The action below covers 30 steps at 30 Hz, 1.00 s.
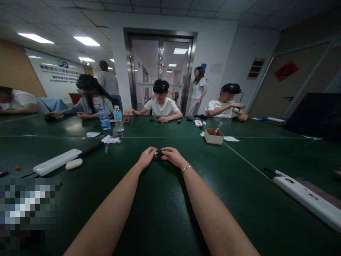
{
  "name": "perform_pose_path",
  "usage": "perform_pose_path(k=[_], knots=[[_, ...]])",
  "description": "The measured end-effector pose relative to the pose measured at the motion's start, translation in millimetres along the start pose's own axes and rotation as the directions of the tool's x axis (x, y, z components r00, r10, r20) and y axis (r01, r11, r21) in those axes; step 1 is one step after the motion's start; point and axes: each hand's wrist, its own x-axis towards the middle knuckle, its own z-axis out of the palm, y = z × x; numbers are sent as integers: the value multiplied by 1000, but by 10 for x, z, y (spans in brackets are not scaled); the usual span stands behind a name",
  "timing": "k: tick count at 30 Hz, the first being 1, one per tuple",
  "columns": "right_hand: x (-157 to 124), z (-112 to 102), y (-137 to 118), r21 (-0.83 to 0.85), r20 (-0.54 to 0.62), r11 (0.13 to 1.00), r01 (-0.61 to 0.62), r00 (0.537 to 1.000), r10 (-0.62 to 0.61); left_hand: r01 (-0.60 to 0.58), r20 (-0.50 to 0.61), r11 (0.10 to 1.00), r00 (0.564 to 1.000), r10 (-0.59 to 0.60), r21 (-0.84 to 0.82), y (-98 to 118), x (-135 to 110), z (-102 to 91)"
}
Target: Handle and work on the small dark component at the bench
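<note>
Both my arms reach forward over the green table [170, 199], and the hands nearly meet at its middle. Between them is a small dark object [159, 153] with a shiny, silvery bit at its left end; it is too small to name. My left hand [147, 157] pinches the silvery end with thumb and fingertips. From the other side, the fingers of my right hand [173, 156] close on the dark end. A bracelet [186, 169] circles the right wrist. Fingertips cover part of the object.
Left lie a white power strip [57, 161], a white oval object [74, 164] and paper scraps [110, 139]. Two water bottles [118, 119] stand beyond. A small open box [214, 136] sits right of my hands, another power strip [306, 195] far right. Several people sit across the table.
</note>
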Motion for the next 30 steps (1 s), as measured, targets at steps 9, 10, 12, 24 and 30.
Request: perform_pose_path(k=[9, 10, 12, 24, 30], knots=[[-8, 2, 0, -5, 3, 1000, 2, 1000, -2, 0, 17, 1000, 1000, 0, 13, -49, 23, -3], [-9, 3, -2, -8, 2, 1000, -2, 1000, 2, -3, 20, 1000, 1000, 3, 21, -50, 23, -3], [-10, 6, -7, -13, 0, 1000, -8, 1000, 8, -12, 18, 1000, 1000, 12, 9, -53, 23, -2], [-21, 23, -20, -4, -1, 1000, -8, 1000, 8, -21, 24, 1000, 1000, 21, 16, -37, 13, 1], [-24, 15, -24, -22, 1, 1000, -13, 1000, 13, -43, 23, 999, 999, 42, 27, -35, -1, -4]])
